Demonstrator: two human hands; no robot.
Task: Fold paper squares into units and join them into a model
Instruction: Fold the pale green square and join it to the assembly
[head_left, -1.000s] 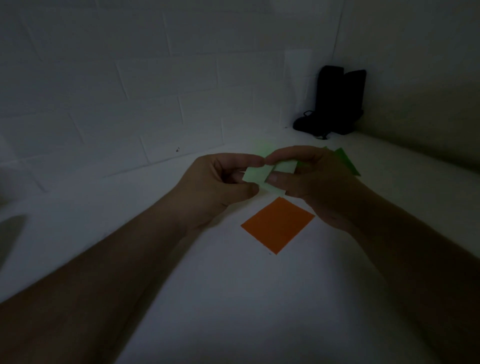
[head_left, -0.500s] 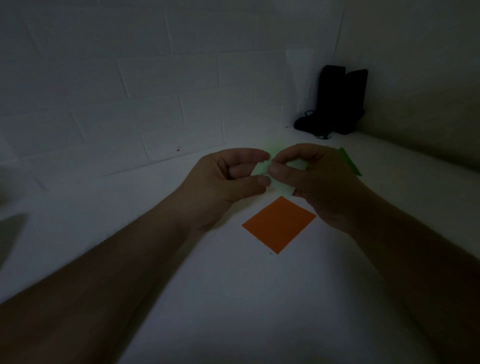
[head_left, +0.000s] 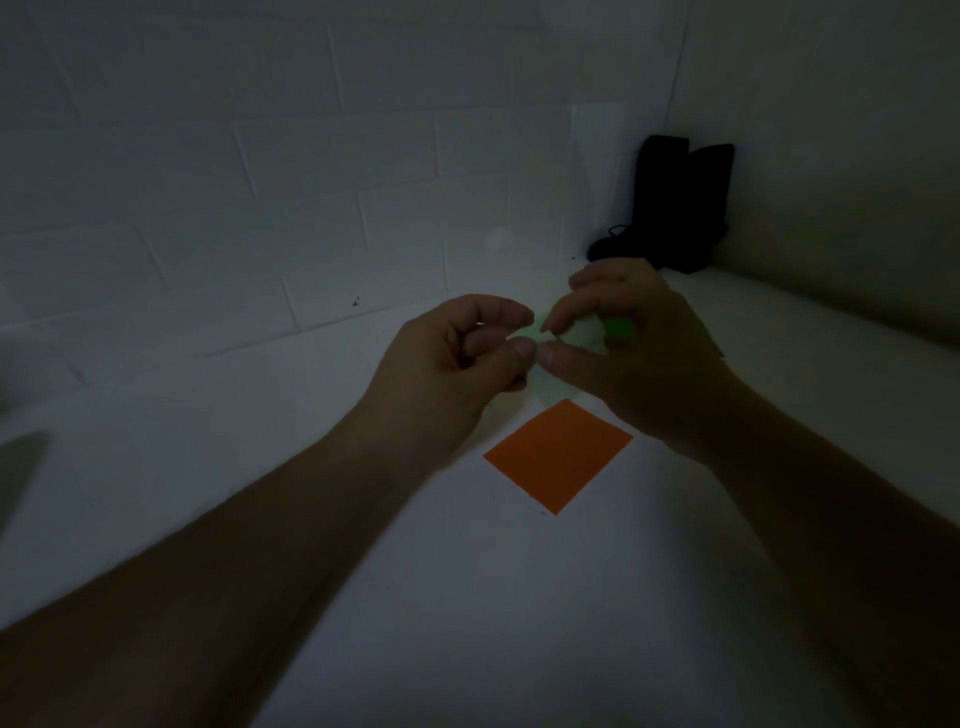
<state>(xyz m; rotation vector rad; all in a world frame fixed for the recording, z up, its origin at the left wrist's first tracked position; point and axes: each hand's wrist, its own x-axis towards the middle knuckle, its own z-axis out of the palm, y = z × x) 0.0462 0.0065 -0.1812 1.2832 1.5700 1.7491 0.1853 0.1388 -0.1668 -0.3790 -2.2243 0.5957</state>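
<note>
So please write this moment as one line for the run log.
left hand: pinches green paper | right hand: pinches it too | orange square: flat on table, untouched

Both hands meet above the white surface: the left hand and the right hand pinch a pale green folded paper (its folds blurred in dim light). An orange paper square lies flat below them.

Two hands, one green paper, one orange square
</note>
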